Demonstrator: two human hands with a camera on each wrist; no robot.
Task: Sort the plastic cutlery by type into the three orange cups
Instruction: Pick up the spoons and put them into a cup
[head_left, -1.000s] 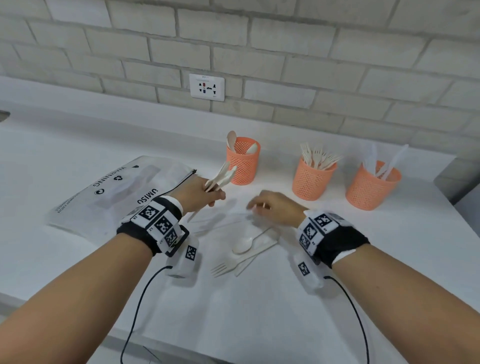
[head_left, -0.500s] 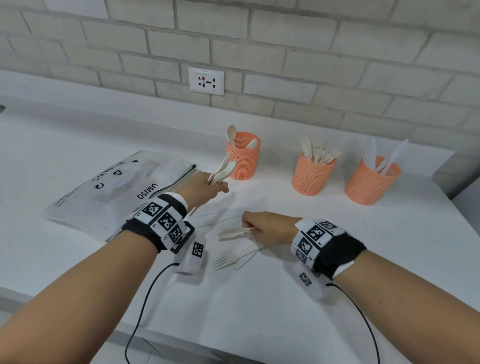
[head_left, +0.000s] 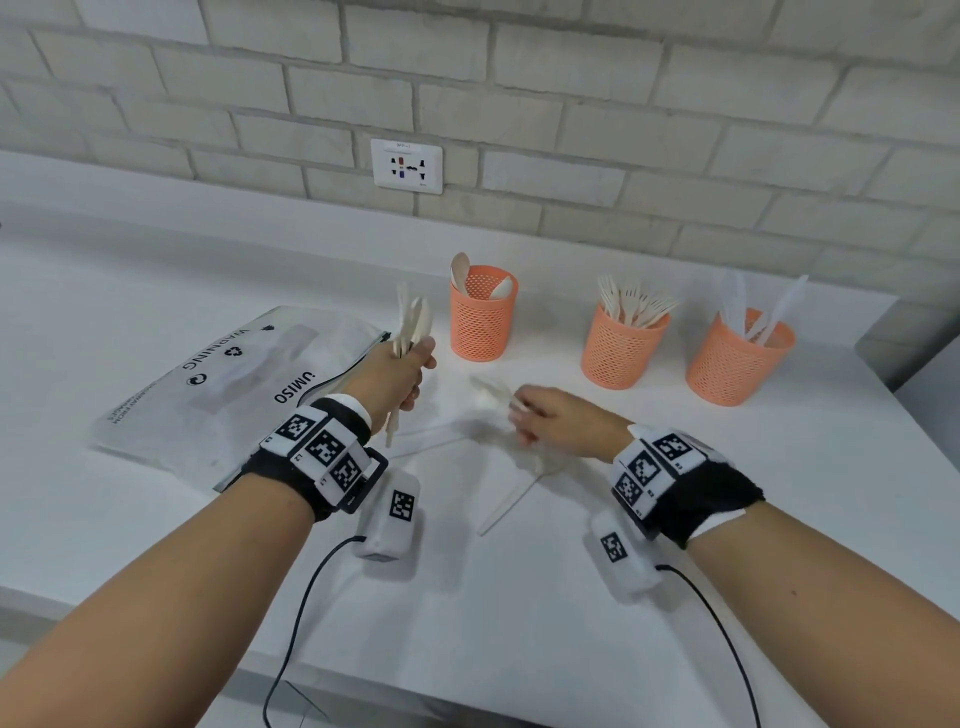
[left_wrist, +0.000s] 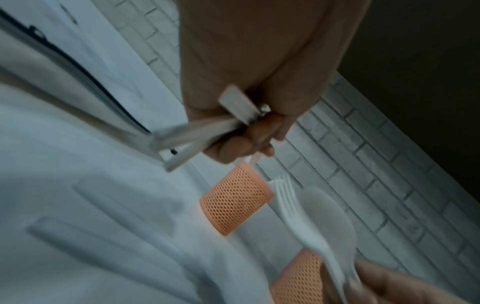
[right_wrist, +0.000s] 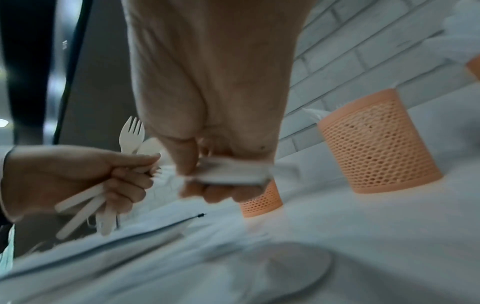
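Now, with the left hand (head_left: 395, 374) squeezing a bunch of forks and spoons (head_left: 410, 325) just left of the spoon cup (head_left: 482, 322), the right hand (head_left: 558, 421) pinching blurry cutlery (right_wrist: 228, 172) nearby should drop each kind into its own cup

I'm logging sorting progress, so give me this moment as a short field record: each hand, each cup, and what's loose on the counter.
left hand: grips a bundle of cutlery
right hand: pinches white cutlery, type blurred
left cup: spoons
middle cup: forks
right cup: knives
counter: a few loose pieces, plastic bag
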